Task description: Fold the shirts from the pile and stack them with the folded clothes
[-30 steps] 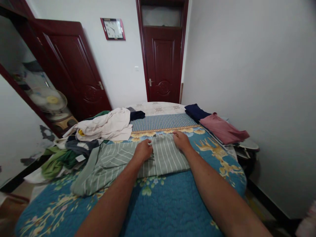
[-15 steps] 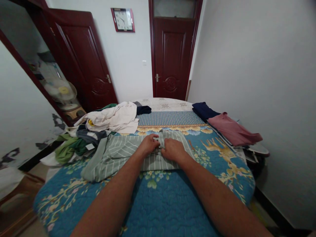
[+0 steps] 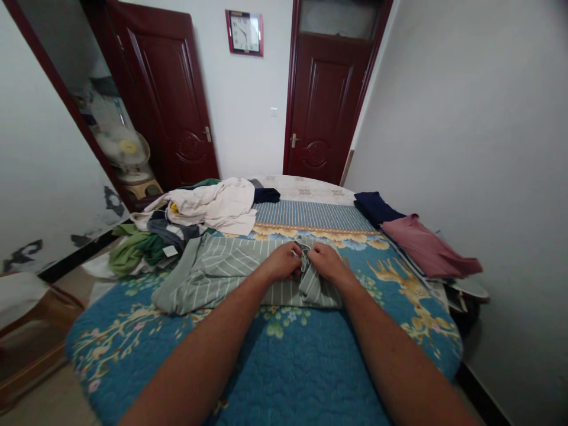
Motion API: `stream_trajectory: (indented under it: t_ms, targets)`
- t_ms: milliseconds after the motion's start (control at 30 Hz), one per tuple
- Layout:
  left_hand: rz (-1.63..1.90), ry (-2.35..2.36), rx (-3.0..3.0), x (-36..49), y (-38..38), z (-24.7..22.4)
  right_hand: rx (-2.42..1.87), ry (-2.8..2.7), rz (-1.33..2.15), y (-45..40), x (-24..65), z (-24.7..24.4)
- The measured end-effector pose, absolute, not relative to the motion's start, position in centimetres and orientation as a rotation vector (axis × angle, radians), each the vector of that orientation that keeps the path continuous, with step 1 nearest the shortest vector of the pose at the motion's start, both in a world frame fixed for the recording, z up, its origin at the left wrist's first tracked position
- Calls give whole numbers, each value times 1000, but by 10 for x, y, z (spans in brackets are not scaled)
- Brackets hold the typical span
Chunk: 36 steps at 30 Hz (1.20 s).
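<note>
A grey-green garment with white stripes (image 3: 235, 260) lies spread across the blue floral quilt (image 3: 284, 378) in front of me; it looks like a shirt. Near its right end, my left hand (image 3: 284, 262) is closed on the cloth, fingertips pinching a gathered part. Right beside it, my right hand (image 3: 327, 260) grips the same bunched cloth with fingers curled. A fold of the fabric stands up between the two hands. The exact part pinched is hidden by my fingers.
To the left lies a loose heap with a cream garment (image 3: 217, 204) and green clothes (image 3: 133, 251). On the right edge are a folded pink garment (image 3: 430, 245) and navy garment (image 3: 377, 208). A wooden chair (image 3: 39, 313) stands at lower left.
The view has shifted slightly left. Both hands stay at the gathered cloth, and the raised fold between them has been turned toward me, its right part now hanging over the garment.
</note>
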State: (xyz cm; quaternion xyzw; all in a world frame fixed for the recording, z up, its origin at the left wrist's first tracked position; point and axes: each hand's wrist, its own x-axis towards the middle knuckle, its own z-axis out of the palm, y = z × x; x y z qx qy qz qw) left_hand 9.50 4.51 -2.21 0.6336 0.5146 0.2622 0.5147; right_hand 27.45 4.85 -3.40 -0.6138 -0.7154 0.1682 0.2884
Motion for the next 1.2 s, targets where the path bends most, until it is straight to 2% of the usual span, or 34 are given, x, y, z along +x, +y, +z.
stream_trajectory:
  t_ms: [167,367,533,733,900,967,1200]
  targets:
    - [587,1232,1223,99,42,-26,-1575,-2022,411,47,273,-38]
    - [582,1371,1392,99,48,-36,-1456,-2177,440,46,277,-34]
    - [564,1498,1719,94,45,-27,-1560,-2240,141,43,273,-38]
    - [828,1728,2099,96,39,-13,-1688,-2352,107,41,263,-50]
    - [1068,1383,2341,115,28,-22,-1648,-2424,165,41,262,-56]
    - [1009,1312,2394,121,22,-33,-1630,-2415,181,43,263,-58]
    - [530,1516,2609,110,-4,-72,-1662,-2307,177,52,268,-59]
